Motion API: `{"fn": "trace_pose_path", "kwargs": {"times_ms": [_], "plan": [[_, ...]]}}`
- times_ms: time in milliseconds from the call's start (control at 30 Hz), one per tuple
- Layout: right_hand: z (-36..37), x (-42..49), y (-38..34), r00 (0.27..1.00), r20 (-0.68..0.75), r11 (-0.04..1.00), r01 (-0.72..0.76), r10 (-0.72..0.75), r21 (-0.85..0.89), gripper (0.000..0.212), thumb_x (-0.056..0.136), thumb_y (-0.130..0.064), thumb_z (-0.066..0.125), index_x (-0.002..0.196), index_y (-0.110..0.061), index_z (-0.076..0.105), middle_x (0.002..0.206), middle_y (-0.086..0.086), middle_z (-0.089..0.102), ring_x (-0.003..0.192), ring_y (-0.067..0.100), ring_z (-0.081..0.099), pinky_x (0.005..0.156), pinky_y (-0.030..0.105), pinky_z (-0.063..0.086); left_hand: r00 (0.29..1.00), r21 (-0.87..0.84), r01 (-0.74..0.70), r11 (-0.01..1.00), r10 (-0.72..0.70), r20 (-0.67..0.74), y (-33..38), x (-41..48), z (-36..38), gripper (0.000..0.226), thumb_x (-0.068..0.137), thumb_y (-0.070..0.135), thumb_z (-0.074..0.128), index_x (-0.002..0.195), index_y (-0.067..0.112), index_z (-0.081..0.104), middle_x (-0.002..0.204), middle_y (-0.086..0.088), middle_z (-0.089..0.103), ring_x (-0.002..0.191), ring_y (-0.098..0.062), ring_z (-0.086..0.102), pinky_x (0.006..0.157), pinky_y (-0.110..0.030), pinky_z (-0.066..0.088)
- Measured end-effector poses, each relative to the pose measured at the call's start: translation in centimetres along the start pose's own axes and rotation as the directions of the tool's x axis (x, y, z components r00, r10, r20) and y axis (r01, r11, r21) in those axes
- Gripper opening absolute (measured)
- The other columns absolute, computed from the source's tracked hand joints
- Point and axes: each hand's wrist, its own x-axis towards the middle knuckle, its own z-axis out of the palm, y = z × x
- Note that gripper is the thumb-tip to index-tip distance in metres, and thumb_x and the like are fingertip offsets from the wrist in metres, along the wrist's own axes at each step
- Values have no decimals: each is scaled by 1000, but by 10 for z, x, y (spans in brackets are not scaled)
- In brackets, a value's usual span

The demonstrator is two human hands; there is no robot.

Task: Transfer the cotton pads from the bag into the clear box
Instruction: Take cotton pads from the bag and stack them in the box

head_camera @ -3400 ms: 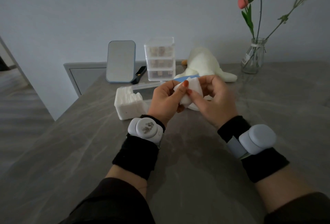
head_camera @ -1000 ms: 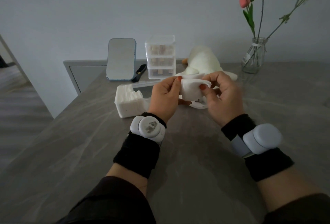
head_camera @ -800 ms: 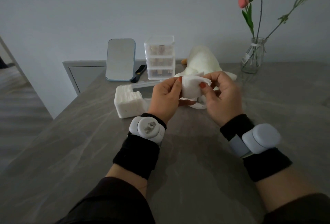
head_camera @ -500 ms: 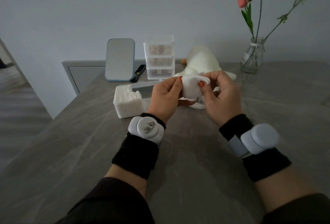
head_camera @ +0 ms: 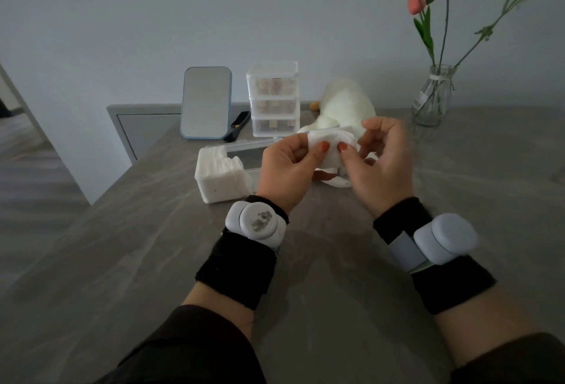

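Both thumbs (head_camera: 323,148) closer, cotton pads (head_camera: 331,139) pinched

Mirror (head_camera: 205,102), drawer unit (head_camera: 273,98), plush toy (head_camera: 344,104), vase (head_camera: 432,96)

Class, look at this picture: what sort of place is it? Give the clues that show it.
Probably a dressing table at home: a standing mirror, a small clear drawer unit and a stack of cotton pads all sit on it.

White cotton pads (head_camera: 331,146), grey marbled table (head_camera: 305,261)
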Motion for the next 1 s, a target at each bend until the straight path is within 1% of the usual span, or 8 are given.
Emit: {"fn": "trace_pose_path", "kwargs": {"times_ms": [167, 233, 433, 600, 700, 767, 900, 1000], "plan": [[2, 1, 2, 986, 69, 985, -146, 153, -90, 49, 77, -48, 72, 111, -17, 54, 102, -1, 57, 85, 7, 56, 68, 12, 47, 999, 8, -14, 1000, 14, 35, 0, 0, 2, 20, 94, 4, 59, 111, -7, 65, 91, -16, 72, 77, -18, 70, 63, -30, 59], [4, 0, 2, 987, 94, 989, -120, 128, -89, 34, 87, -45, 65, 94, -11, 62, 87, 2, 67, 76, 12, 62, 63, 22, 50, 998, 1, -7, 1000, 7, 54, -1, 0, 3, 20, 95, 3, 58, 110, -8, 63, 90, -17, 71, 76, -19, 69, 64, -30, 60], [10, 1, 5, 995, -15, 982, -98, 97, -164, 40, 101, -33, 45, 77, -4, 59, 68, 7, 62, 66, 22, 59, 60, 31, 45, 996, -60, 73, 996, -70, 50, -3, 0, 5, 12, 95, 2, 56, 102, -3, 64, 90, -19, 69, 75, -23, 68, 61, -31, 60], [11, 3, 0, 970, -36, 970, -241, 239, -37, 43, 104, -33, 37, 76, -11, 61, 72, 0, 64, 71, 17, 62, 67, 31, 52, 987, -141, 160, 977, -153, 53, -3, 1, 5, 12, 95, 6, 56, 99, 0, 66, 88, -18, 69, 72, -28, 69, 58, -30, 57], [9, 6, -9, 886, -19, 858, -444, 464, 258, 49, 102, -46, 34, 79, -16, 65, 78, 9, 70, 76, 26, 69, 68, 44, 57, 985, -148, 173, 974, -171, 24, -3, 2, 5, 14, 96, 8, 56, 97, 3, 68, 86, -18, 68, 67, -26, 67, 57, -29, 55], [7, 6, -13, 862, 62, 822, -499, 502, 275, 58, 97, -57, 35, 86, -11, 68, 77, 13, 70, 70, 31, 68, 62, 41, 55, 984, -148, 175, 973, -175, 10, -3, 2, 5, 14, 96, 7, 55, 96, 2, 68, 84, -17, 67, 66, -23, 67, 56, -29, 55], [9, -2, -8, 964, 88, 965, -241, 250, -108, 46, 82, -53, 62, 82, -7, 63, 73, 5, 67, 72, 24, 66, 66, 44, 58, 982, -147, 190, 971, -191, 8, -2, 2, 6, 23, 99, 16, 50, 102, 0, 66, 93, -17, 68, 78, -25, 67, 60, -34, 57], [13, -10, -9, 985, 139, 988, -81, 99, -132, 33, 88, -36, 66, 84, -4, 57, 71, 5, 63, 63, 8, 61, 54, 27, 53, 989, 15, 141, 990, -140, -40, -2, 2, 11, 47, 101, 44, 41, 102, 3, 64, 94, -16, 68, 77, -29, 65, 58, -39, 54]]}}
